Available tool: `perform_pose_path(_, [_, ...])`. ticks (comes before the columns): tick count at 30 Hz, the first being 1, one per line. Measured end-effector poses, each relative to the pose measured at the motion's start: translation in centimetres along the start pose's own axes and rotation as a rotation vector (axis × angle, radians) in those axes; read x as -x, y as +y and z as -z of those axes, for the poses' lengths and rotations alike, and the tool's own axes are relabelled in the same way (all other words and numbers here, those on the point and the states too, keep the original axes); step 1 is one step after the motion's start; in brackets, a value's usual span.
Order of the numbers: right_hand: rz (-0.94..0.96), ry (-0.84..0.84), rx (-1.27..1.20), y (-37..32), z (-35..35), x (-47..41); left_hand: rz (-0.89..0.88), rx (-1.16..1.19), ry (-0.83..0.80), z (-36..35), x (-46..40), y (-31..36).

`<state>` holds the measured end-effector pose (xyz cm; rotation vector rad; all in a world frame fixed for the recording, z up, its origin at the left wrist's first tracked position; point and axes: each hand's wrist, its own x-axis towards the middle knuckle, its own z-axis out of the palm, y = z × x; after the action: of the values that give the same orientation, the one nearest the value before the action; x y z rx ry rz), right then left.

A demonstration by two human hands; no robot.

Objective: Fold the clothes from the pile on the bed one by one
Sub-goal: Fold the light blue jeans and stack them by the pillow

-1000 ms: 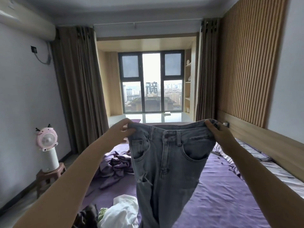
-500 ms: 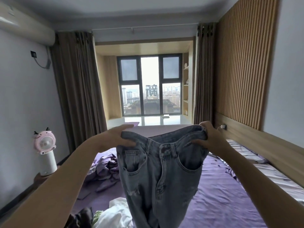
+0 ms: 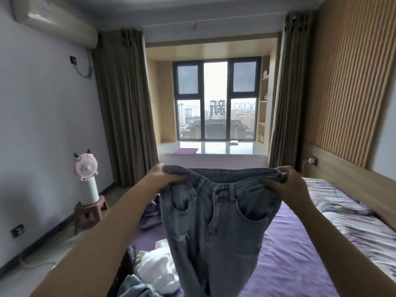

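Purple-sheeted bed (image 3: pixel 300 243) lies below. Left hand (image 3: pixel 159 176) and right hand (image 3: pixel 288 185) each grip a waistband corner of the jeans (image 3: pixel 216 228), held aloft so the legs hang straight; pile (image 3: pixel 154 271) waits at the bed's near-left edge.

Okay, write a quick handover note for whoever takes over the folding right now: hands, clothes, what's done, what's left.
Left hand grips the left end of the jeans waistband; right hand grips the right end.
Jeans hang front side toward the camera, above the purple bed, unfolded.
Pile of other clothes lies on the bed at lower left, white garment on top.
Done: jeans picked up and spread. No folded clothes in view.
Left: fold the jeans, then the rest of the pile.
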<state>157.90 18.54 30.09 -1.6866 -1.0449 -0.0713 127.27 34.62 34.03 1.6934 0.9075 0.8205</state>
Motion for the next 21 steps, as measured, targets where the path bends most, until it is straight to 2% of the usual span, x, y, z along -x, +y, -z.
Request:
perform_pose_path(3, [-0.045,0.051,-0.016,-0.3,0.4,0.7,0.076,0.274,-0.111,0.1,1.3,0.5])
perform_pose_path(7, [0.012,0.065,-0.029,-1.7,1.8,1.7,0.049,0.427,-0.334,1.1,3.0,1.5])
perform_pose_path(9, [0.062,0.095,-0.085,-2.6,2.6,2.2,0.013,0.478,-0.352,1.3,3.9,2.2])
perform_pose_path(12, [0.049,0.114,-0.137,-4.4,3.5,3.4,-0.076,0.501,-0.282,1.1,5.7,3.5])
perform_pose_path(15, [0.028,0.074,-0.182,-6.5,4.7,5.2,-0.163,0.350,-0.105,0.6,7.3,4.4])
perform_pose_path(17, [0.057,-0.056,-0.180,-7.9,5.6,7.1,-0.221,0.215,0.009,0.6,8.2,4.5])
perform_pose_path(21, [0.134,-0.291,0.134,-9.5,8.0,11.3,-0.342,-0.010,0.184,0.5,10.6,3.9])
